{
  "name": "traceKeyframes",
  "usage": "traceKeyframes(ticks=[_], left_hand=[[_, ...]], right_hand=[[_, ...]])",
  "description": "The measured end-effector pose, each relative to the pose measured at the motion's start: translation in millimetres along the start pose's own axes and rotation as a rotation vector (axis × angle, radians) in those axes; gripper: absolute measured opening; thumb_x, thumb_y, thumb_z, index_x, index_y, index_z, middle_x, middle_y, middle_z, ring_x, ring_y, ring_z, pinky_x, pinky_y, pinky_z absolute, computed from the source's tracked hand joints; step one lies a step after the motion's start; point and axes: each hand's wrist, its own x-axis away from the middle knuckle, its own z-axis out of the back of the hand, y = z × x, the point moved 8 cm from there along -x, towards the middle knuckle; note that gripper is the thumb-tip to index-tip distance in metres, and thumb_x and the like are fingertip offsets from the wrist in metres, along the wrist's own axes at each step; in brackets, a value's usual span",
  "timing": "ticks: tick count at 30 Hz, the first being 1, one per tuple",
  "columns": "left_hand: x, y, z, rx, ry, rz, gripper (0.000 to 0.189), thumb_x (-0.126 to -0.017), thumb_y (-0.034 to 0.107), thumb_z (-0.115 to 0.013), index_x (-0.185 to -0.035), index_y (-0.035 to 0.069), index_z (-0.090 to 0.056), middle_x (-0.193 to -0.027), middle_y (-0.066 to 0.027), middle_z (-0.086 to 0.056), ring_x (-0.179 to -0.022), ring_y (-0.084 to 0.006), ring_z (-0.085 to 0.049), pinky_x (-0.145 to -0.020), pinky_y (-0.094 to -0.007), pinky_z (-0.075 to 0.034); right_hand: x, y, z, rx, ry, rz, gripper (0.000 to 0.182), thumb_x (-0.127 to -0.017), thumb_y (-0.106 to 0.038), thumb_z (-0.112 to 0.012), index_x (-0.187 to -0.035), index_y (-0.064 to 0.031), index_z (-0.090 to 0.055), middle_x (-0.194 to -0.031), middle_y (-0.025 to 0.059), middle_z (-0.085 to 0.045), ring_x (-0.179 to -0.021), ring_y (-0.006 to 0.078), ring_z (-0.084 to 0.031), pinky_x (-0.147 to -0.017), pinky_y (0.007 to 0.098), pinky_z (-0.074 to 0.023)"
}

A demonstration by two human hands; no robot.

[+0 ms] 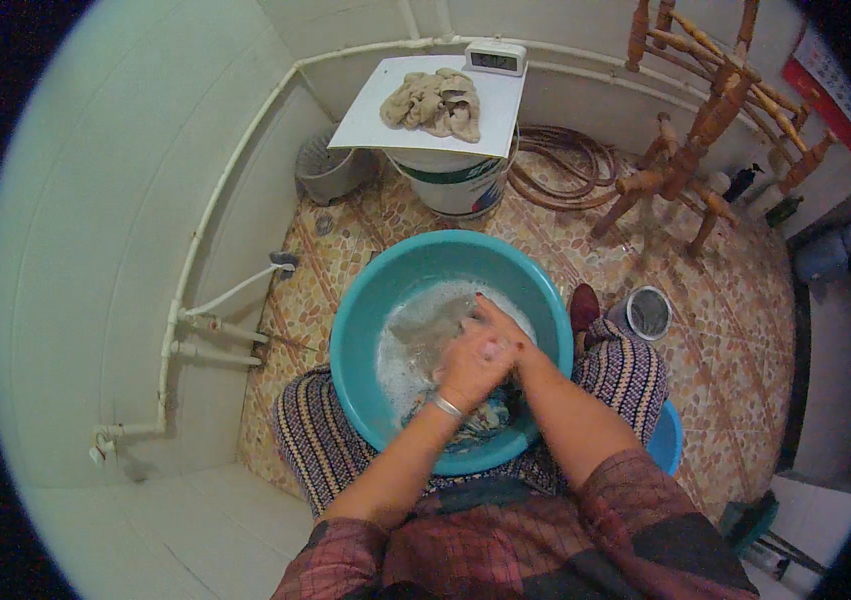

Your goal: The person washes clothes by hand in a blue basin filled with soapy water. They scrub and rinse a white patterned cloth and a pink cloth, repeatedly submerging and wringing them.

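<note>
Between my knees stands a round teal plastic basin (356,300) holding sudsy water (399,360). My left hand (473,366), with a silver bracelet at the wrist, is over the water and overlaps my right hand (500,322); the two touch. Both are blurred, and their finger grip is hard to make out. A greyish cloth (425,330) lies in the suds beside the fingers; whether either hand holds it cannot be told. Darker patterned fabric (487,421) rests at the near side of the basin, below my wrists.
Ahead, a white board (365,112) on a paint bucket (448,187) bears a crumpled beige cloth (433,103) and a digital clock (496,58). A hose (568,202), wooden stools (695,150) and a small bin (648,313) stand rightward. Pipes (208,202) line the left wall.
</note>
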Motion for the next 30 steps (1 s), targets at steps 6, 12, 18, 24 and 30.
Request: traceKeyframes(ticks=[6, 12, 18, 24, 30], left_hand=[[-16, -5, 9, -0.845, 0.207, -0.117, 0.019, -0.078, 0.019, -0.052, -0.065, 0.006, -0.059, -0.069, -0.0134, -0.059, -0.064, -0.0299, -0.057, -0.053, -0.0386, -0.046], [-29, -146, 76, -0.133, 0.468, 0.269, 0.029, -0.082, 0.029, -0.054, -0.073, 0.002, -0.058, -0.063, -0.0122, -0.058, -0.063, -0.0228, -0.057, -0.061, -0.0364, -0.046], [-16, -175, 70, -0.153, 0.625, 0.046, 0.034, -0.077, 0.031, -0.060, -0.086, -0.001, -0.057, -0.076, -0.0144, -0.059, -0.068, -0.0204, -0.055, -0.065, -0.0302, -0.045], [-17, -109, 16, 0.081, -0.019, 0.269, 0.028, -0.072, 0.027, -0.059, -0.087, 0.004, -0.059, -0.081, -0.0164, -0.061, -0.073, -0.0306, -0.058, -0.068, -0.0376, -0.047], [0, 18, 18, -0.150, 0.226, -0.159, 0.024, -0.076, 0.029, -0.057, -0.083, 0.006, -0.060, -0.078, -0.0177, -0.060, -0.070, -0.0353, -0.057, -0.064, -0.0423, -0.046]], right_hand=[[38, 19, -76, -0.432, -0.624, 0.029, 0.019, -0.085, -0.025, -0.044, -0.085, -0.0082, -0.054, -0.088, 0.0088, -0.057, -0.082, 0.0194, -0.054, -0.073, 0.0305, -0.0444], [58, -3, -60, -0.025, 0.017, 0.039, 0.026, -0.081, -0.028, -0.050, -0.097, -0.0080, -0.055, -0.089, 0.0096, -0.058, -0.082, 0.0196, -0.055, -0.071, 0.0324, -0.0449], [21, -47, -15, 0.630, 0.217, 0.445, 0.032, -0.082, -0.027, -0.052, -0.108, -0.0083, -0.053, -0.097, 0.0074, -0.057, -0.085, 0.0196, -0.054, -0.074, 0.0322, -0.0435], [5, 4, -23, 0.166, -0.049, 0.127, 0.031, -0.083, -0.033, -0.052, -0.101, -0.0086, -0.056, -0.088, 0.0053, -0.059, -0.078, 0.0182, -0.055, -0.070, 0.0324, -0.0446], [54, -5, -64, -0.174, -0.266, -0.030, 0.026, -0.085, -0.034, -0.050, -0.092, -0.0096, -0.057, -0.082, 0.0054, -0.060, -0.071, 0.0181, -0.057, -0.062, 0.0338, -0.0466]])
